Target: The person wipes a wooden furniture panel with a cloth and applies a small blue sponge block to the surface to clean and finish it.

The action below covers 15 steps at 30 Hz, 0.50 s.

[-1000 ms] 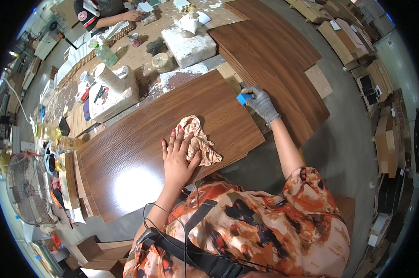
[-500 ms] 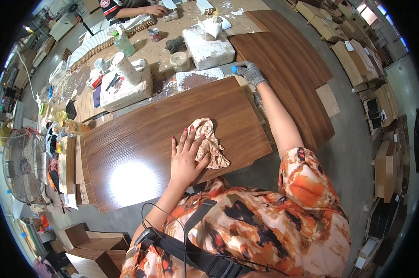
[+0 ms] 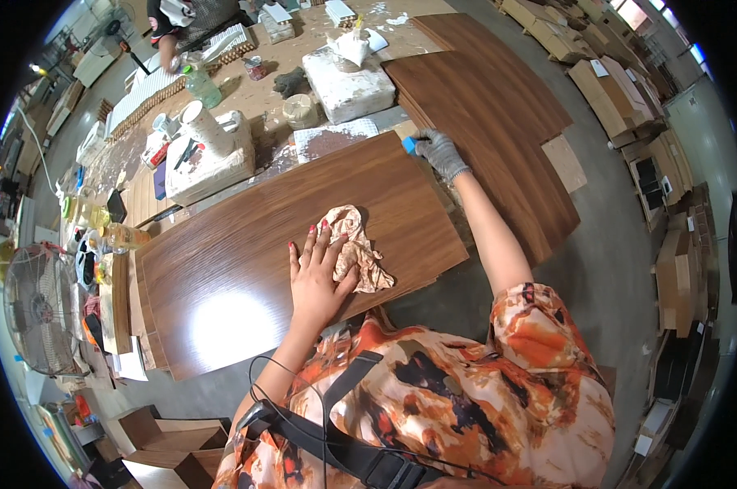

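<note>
A brown wood-grain panel (image 3: 246, 253) lies in front of me with a bright glare on its left part. My left hand (image 3: 315, 281) rests flat on it, fingers spread, partly over a crumpled tan patterned cloth (image 3: 372, 273). My right hand (image 3: 443, 155), in a grey glove, pinches a small blue block (image 3: 409, 145) at the panel's far right corner. Whether the block touches the panel's edge, I cannot tell. Beyond that hand lies a stack of similar brown panels (image 3: 491, 122).
White-stained blocks (image 3: 348, 85) hold tubs and a cup (image 3: 199, 122). Also on the worktable are a green bottle (image 3: 201, 88) and a round tub (image 3: 300, 112). Across it, a co-worker's arm (image 3: 166, 53) reaches down. A caged fan (image 3: 42, 301) stands at left.
My right hand, with the blue block, has come slightly nearer, to the panel's corner. My left hand stays on the cloth. The co-worker's arm has shifted left, and the view has moved a little.
</note>
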Available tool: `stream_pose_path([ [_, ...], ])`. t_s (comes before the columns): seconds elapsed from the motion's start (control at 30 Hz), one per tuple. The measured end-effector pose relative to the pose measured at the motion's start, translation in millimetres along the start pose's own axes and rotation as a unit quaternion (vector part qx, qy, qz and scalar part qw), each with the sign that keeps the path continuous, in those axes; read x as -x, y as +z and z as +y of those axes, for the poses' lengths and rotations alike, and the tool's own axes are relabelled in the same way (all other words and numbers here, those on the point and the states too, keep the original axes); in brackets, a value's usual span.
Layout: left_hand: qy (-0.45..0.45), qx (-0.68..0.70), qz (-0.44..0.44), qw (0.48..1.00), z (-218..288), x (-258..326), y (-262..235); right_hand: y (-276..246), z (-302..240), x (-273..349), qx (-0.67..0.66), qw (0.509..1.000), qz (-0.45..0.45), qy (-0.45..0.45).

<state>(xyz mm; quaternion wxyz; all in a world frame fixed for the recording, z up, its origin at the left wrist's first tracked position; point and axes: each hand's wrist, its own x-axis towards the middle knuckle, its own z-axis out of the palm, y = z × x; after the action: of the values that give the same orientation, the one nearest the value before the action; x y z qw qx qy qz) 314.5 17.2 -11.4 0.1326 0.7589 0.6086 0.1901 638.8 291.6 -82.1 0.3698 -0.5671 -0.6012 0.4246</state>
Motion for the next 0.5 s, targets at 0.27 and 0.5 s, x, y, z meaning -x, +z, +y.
stream_pose_path([
  [0.27,0.007,-0.003,0.016,1.000,2,1,4,-46,-10,176,-0.024,0.999,-0.009,-0.035],
  [0.5,0.012,-0.010,0.003,1.000,3,-1,8,-82,-15,317,0.032,0.999,0.018,-0.001],
])
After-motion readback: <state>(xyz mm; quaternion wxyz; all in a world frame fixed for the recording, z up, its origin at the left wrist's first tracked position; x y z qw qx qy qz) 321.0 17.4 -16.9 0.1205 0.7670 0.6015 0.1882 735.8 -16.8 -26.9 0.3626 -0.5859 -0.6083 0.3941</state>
